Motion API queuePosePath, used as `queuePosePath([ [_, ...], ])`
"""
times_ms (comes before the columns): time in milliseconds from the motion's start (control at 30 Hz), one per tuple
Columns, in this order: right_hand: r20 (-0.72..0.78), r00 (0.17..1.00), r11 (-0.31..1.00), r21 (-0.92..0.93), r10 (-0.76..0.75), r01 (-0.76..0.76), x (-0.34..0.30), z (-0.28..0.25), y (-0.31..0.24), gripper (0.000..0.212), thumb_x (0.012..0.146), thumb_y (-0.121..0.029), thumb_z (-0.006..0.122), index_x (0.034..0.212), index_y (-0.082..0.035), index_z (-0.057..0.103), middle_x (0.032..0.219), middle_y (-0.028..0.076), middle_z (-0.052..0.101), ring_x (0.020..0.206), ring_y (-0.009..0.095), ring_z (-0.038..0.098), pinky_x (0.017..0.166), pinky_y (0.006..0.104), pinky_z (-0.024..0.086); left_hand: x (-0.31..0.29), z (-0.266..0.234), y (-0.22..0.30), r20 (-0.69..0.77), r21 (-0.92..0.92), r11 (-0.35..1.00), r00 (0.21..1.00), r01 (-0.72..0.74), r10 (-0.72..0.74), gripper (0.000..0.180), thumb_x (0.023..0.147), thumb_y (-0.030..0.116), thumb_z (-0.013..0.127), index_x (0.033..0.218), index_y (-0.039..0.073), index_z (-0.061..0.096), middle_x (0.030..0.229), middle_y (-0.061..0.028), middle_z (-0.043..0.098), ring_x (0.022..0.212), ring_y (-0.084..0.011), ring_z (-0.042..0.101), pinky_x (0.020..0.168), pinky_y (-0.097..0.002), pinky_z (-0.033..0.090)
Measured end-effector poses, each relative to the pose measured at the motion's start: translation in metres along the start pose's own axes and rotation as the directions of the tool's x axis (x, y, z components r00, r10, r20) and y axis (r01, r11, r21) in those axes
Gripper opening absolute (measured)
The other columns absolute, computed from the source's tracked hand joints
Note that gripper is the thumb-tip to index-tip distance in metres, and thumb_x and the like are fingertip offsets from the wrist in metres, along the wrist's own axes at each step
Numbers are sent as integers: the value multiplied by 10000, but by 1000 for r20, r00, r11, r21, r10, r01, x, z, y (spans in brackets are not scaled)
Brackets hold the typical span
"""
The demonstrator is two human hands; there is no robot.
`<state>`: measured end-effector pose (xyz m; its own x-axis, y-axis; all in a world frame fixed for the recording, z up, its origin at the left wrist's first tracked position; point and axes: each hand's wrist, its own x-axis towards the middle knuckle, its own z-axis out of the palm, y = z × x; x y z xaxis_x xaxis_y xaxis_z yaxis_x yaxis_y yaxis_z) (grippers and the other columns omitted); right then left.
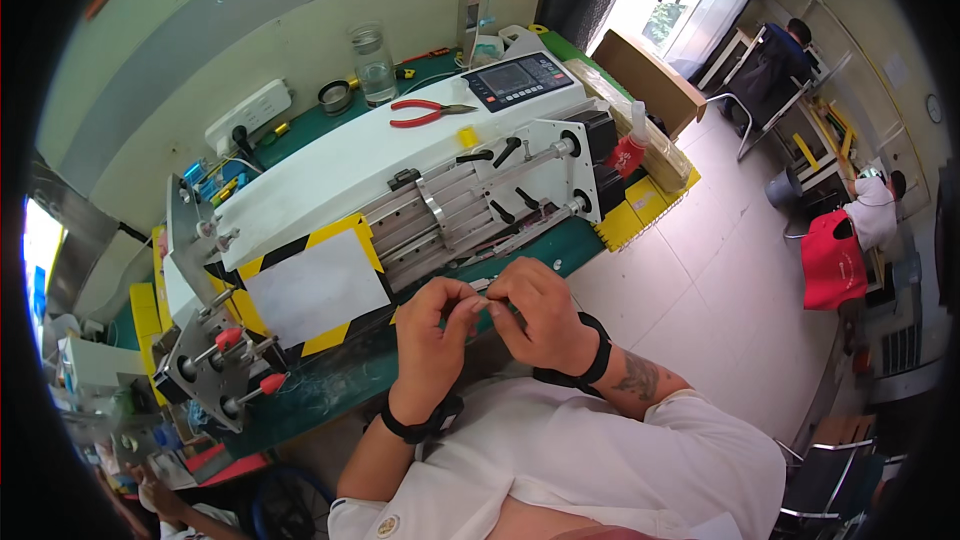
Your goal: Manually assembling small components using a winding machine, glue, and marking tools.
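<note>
My left hand [432,332] and my right hand [540,315] meet at the fingertips, just off the front edge of the green bench. Thumbs and forefingers of both are pinched together around something too small to make out. Beyond them lies a white bench machine with metal rails [415,225] and black clamp levers [508,152]. A white sheet [318,285] framed in yellow-and-black tape covers its left part, close to my left hand. Red-handled pliers [425,114] rest on the machine's white top, beside a control panel [520,80].
Red-tipped knobs [270,383] stick out at the machine's left end. At its right end stand a red bottle [628,152] and a cardboard box [650,80]. Behind are a glass jar [374,70] and a power strip [250,115]. Other people sit at far right and lower left.
</note>
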<state>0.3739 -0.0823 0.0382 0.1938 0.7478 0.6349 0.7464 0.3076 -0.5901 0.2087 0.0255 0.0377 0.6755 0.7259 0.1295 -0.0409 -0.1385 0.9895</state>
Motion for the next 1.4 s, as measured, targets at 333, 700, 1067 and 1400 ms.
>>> queuePosePath([
  [333, -60, 995, 980, 187, 78, -66, 19, -11, -2, 129, 968, 27, 722, 1073, -27, 669, 983, 155, 671, 895, 376, 669, 818, 455, 546, -10, -4, 11, 21, -343, 934, 995, 98, -97, 83, 1107, 16, 742, 1169, -2, 689, 1140, -120, 805, 987, -182, 811, 748, -307, 650],
  [700, -27, 999, 626, -779, -40, 4, 122, -56, 47, 95, 978, -108, 728, 1031, -71, 658, 1012, 123, 650, 1082, 354, 615, 991, 521, 413, 22, -4, 23, 103, -422, 906, 992, -24, 74, 96, 1125, 10, 656, 1100, 52, 573, 1173, -136, 758, 926, -145, 731, 813, -282, 576],
  [1067, -14, 993, 787, -608, 115, -100, 70, -70, 18, 64, 999, -82, 700, 1034, -74, 646, 1021, 113, 652, 1035, 362, 596, 966, 509, 404, 71, 3, 33, 127, -204, 956, 974, 212, -189, 260, 1112, 69, 750, 1347, 8, 655, 1028, -83, 793, 831, -115, 748, 710, -258, 579],
  [1400, -25, 991, 907, -400, 134, -133, 43, -66, 6, 28, 1012, -83, 686, 1003, -80, 659, 989, 104, 651, 981, 356, 603, 945, 488, 398, 95, 10, 28, 7, -291, 948, 991, 129, -132, 431, 1102, 53, 758, 1475, 15, 544, 1028, -97, 815, 829, -128, 764, 720, -261, 600],
])
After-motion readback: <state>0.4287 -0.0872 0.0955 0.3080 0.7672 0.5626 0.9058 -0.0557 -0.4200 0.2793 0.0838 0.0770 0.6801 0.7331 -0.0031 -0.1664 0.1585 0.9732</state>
